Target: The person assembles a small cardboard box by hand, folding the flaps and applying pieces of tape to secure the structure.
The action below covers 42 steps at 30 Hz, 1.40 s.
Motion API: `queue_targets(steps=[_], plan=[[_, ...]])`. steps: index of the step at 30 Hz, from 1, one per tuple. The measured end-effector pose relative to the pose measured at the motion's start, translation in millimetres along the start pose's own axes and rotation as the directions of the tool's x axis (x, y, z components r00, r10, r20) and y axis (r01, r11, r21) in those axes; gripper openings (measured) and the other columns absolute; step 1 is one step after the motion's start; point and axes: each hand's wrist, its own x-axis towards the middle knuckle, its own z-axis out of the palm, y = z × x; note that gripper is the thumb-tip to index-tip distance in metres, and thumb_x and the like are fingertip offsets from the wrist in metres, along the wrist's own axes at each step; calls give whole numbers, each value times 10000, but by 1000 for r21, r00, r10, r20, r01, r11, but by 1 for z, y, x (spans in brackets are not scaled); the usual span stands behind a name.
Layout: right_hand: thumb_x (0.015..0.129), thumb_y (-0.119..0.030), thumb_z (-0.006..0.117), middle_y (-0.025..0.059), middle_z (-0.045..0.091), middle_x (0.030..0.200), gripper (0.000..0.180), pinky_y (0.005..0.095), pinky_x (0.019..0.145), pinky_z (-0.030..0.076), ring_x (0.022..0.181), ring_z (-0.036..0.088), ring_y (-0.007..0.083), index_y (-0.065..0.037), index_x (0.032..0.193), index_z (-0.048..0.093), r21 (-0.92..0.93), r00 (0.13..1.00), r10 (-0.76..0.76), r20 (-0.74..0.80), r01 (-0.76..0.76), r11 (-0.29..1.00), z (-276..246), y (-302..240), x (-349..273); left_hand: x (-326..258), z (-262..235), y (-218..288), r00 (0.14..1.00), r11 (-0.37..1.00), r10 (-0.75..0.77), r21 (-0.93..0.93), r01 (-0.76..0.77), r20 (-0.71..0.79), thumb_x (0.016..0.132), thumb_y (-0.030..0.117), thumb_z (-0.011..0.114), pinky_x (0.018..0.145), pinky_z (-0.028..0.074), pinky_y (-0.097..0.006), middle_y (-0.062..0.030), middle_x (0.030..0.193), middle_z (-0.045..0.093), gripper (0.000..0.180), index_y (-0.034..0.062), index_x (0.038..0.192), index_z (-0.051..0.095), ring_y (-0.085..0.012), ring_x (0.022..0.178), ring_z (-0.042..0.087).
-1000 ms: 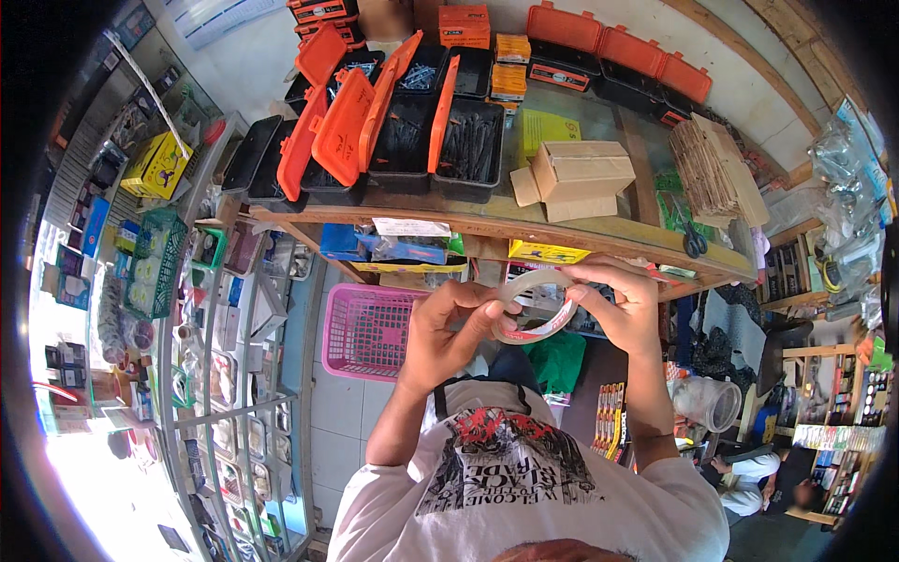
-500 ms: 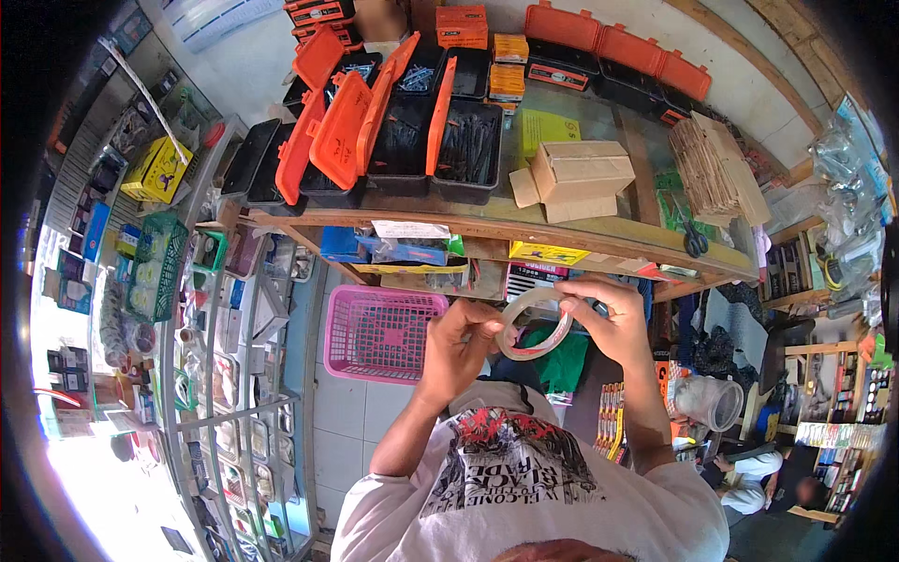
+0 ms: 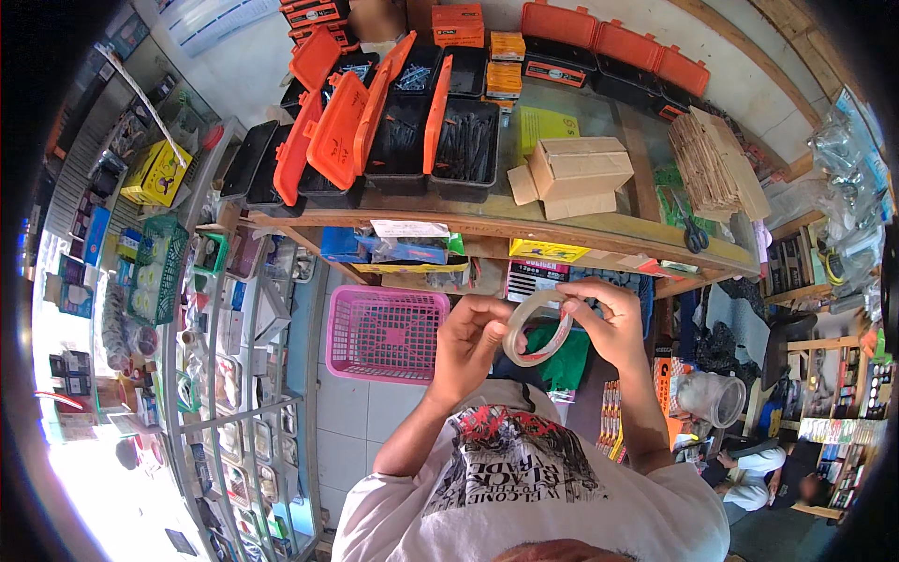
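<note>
I hold a roll of clear tape (image 3: 527,345) with a red-and-white core up in front of my chest, below the edge of the wooden counter (image 3: 487,225). My left hand (image 3: 470,345) grips its left side, thumb and fingers curled on the rim. My right hand (image 3: 611,323) holds the roll's upper right side, fingers pinching the outer edge. A green thing (image 3: 567,363) shows behind the roll.
A pink plastic basket (image 3: 386,333) sits on the tiled floor to my left. The counter carries open black-and-orange parts cases (image 3: 393,131), cardboard boxes (image 3: 573,175), a stack of flat cardboard (image 3: 716,161) and scissors (image 3: 695,234). Wire display racks (image 3: 225,375) stand left; another person (image 3: 754,468) sits lower right.
Both hands have brought the tape roll down and closer to my chest, and the roll has turned from flatter to more upright between them.
</note>
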Motion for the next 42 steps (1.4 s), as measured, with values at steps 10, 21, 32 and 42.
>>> queue_targets(steps=[10, 21, 32, 42], plan=[[923, -10, 696, 115, 749, 932, 176, 280, 741, 539, 802, 697, 142, 31, 1088, 739, -3, 989, -90, -114, 90, 996, 6, -8, 1, 2, 2, 27, 984, 819, 119, 547, -172, 132, 963, 64, 661, 805, 573, -328, -170, 984, 760, 298, -18, 1249, 682, -226, 893, 737], [909, 22, 693, 152, 729, 1041, 188, 291, 808, 531, 878, 694, 175, 49, 1094, 714, 22, 948, -191, -253, 203, 979, 11, -13, 2, 2, 11, 27, 990, 855, 134, 510, -98, -34, 935, 56, 702, 826, 556, -303, -118, 973, 774, 313, -65, 1221, 663, -156, 907, 718], [906, -117, 706, 133, 679, 1135, 314, 329, 986, 450, 1068, 622, 176, 59, 1161, 656, 40, 993, -114, 22, 113, 993, 1, -42, 9, 20, 2, 56, 953, 642, 237, 706, -299, 189, 834, 45, 776, 760, 529, -355, -121, 966, 734, 352, 26, 1179, 706, -252, 820, 674], [963, -138, 617, 33, 638, 811, 168, 267, 677, 464, 744, 576, 85, 18, 973, 678, 122, 953, 66, 295, -106, 987, -1, -78, 30, 40, 6, 78, 840, 395, 358, 748, -533, 409, 732, 42, 815, 730, 523, -379, -72, 918, 733, 327, 51, 1051, 744, -268, 822, 654]])
